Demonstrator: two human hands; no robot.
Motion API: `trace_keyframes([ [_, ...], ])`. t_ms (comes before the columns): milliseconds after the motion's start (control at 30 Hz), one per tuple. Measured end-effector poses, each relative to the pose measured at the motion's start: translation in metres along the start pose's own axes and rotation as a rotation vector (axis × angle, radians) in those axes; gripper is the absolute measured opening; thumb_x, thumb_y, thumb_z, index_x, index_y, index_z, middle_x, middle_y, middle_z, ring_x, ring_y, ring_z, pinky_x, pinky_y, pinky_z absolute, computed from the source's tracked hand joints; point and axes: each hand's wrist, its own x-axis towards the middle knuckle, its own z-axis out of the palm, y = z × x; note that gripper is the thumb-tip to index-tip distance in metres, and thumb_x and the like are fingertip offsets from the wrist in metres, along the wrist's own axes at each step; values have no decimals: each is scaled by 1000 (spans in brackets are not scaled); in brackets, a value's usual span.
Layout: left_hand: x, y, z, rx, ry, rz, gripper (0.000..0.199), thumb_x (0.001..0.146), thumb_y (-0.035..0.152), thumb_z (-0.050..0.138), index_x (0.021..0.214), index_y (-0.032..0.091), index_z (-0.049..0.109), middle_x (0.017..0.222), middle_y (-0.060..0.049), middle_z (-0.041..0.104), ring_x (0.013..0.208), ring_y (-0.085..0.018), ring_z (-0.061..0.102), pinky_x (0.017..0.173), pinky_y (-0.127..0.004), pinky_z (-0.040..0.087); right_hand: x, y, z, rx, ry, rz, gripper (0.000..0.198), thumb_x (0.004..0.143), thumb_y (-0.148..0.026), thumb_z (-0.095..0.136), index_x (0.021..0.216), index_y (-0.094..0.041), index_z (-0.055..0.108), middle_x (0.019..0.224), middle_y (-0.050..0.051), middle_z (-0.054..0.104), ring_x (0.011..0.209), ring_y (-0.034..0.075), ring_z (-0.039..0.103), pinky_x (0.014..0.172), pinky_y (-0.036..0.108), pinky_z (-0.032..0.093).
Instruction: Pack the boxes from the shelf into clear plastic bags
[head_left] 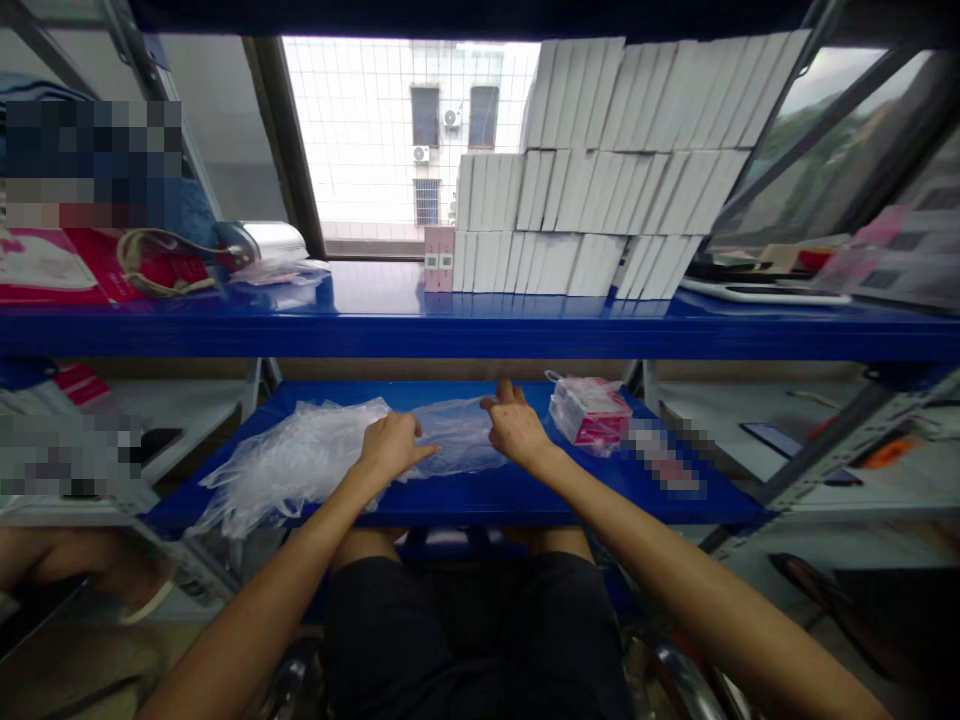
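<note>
The left hand [391, 447] rests over the near left part of a clear plastic bag [459, 435], its thumb standing away from the curled fingers. The right hand [517, 425] is at the bag's other end with its fingers loosely spread; whether its thumb pinches the film cannot be told. So the bag lies flat between the two hands, on a blue worktop [450, 497] whose bare front strip runs below the wrists.

Just left of the left hand is a loose, rumpled heap of clear bags [292, 465]. Near the right hand, on its outer side, sits a pink-and-white pack [592, 412] in clear wrapping.

Above and beyond both hands runs a blue shelf [450, 335]. Up there, past the right hand, white boxes [600, 195] stand packed in three rows, with two slim pink boxes [439, 260] at the end toward the left hand. Far up to the left hand's side are a silvery roll [270, 243] and a red box [150, 262]. Straight ahead of the hands is a bright window [352, 140] (an outdoor air-conditioning unit [451, 118] shows on the wall opposite). Well out to the right hand's side, a grey shelf [712, 410] holds a flat dark-edged device [799, 452].
</note>
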Motion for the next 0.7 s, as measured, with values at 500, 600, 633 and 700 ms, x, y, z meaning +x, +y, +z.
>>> trace_keyframes([
  [500, 18, 2, 23, 22, -256, 135, 126, 27, 38, 103, 144, 34, 57, 163, -25, 34, 130, -56, 53, 101, -64, 44, -13, 67, 20, 138, -374, -1, 86, 54, -11, 82, 136, -27, 67, 139, 12, 64, 111, 30, 70, 92, 34, 54],
  [600, 18, 8, 17, -19, -152, 341, 90, 42, 32, 101, 126, 30, 70, 167, -18, 30, 145, -55, 34, 113, -68, 31, -12, 69, 9, 119, -502, -113, 102, 47, -14, 88, 143, -32, 60, 156, 12, 48, 126, 33, 62, 99, 38, 51],
  [633, 16, 12, 16, -52, -80, 443, 73, 54, 29, 96, 123, 29, 72, 167, -15, 31, 150, -51, 28, 117, -66, 26, -12, 67, 3, 116, -476, -146, 96, 50, -16, 88, 141, -32, 62, 158, 12, 45, 132, 35, 57, 103, 41, 49],
  [700, 9, 22, 15, -164, 37, 647, 43, 78, 21, 78, 120, 28, 72, 162, -10, 41, 153, -39, 28, 122, -57, 23, -14, 57, -6, 111, -320, -205, 69, 65, -18, 81, 132, -29, 68, 155, 11, 49, 136, 35, 51, 110, 46, 42],
])
